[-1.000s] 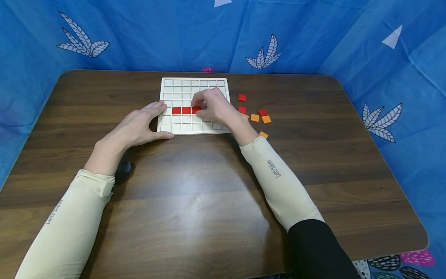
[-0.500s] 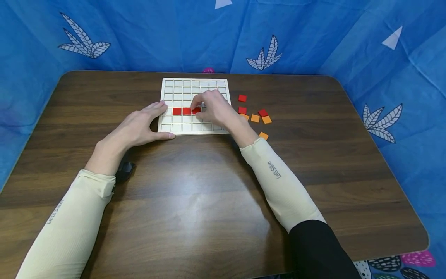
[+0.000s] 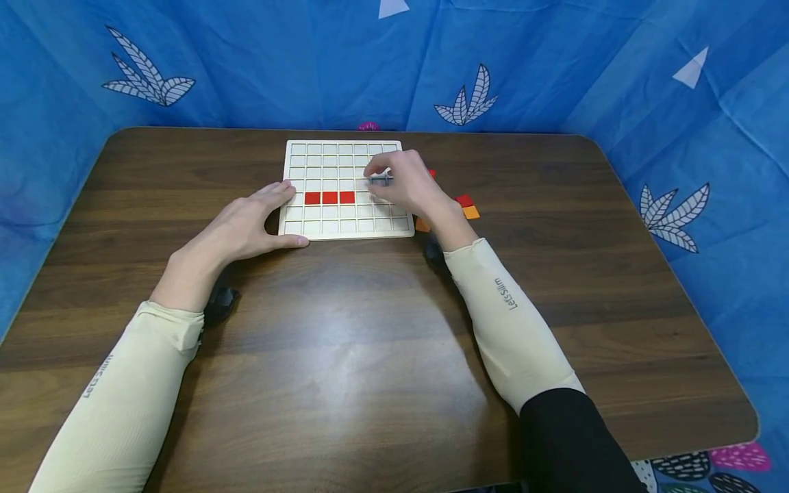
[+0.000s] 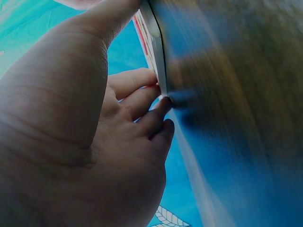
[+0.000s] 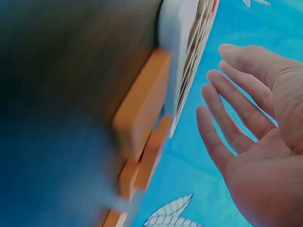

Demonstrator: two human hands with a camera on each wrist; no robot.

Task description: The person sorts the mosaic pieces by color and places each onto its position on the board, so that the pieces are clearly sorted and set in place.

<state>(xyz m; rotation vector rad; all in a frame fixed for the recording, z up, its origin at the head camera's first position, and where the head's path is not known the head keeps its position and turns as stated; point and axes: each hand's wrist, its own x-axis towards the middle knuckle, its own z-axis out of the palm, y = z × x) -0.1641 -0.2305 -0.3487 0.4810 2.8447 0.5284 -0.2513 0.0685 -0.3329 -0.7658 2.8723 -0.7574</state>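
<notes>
A white grid board (image 3: 335, 226) lies at the back of the table, with three red square tiles (image 3: 329, 198) side by side in one row of its cells. My left hand (image 3: 243, 216) rests at the board's left side, fingers on the left edge and thumb at the near corner. In the left wrist view those fingers (image 4: 137, 101) touch the board's rim (image 4: 158, 52). Above the board's right part hovers my right hand (image 3: 407, 183), its thumb and fingers apart. The right wrist view shows this hand (image 5: 255, 123) holding nothing.
Right of the board lie loose tiles, partly hidden by the right hand and wrist: a red tile (image 3: 464, 200), an orange tile (image 3: 471, 212) and another orange tile (image 3: 422, 224). Orange tiles (image 5: 144, 104) show beside the board's edge. A blue patterned cloth (image 3: 277, 61) hangs behind.
My right hand has let go of the third red tile, which stays in the row, and has moved right and slightly away from me. The left hand has stayed in place.
</notes>
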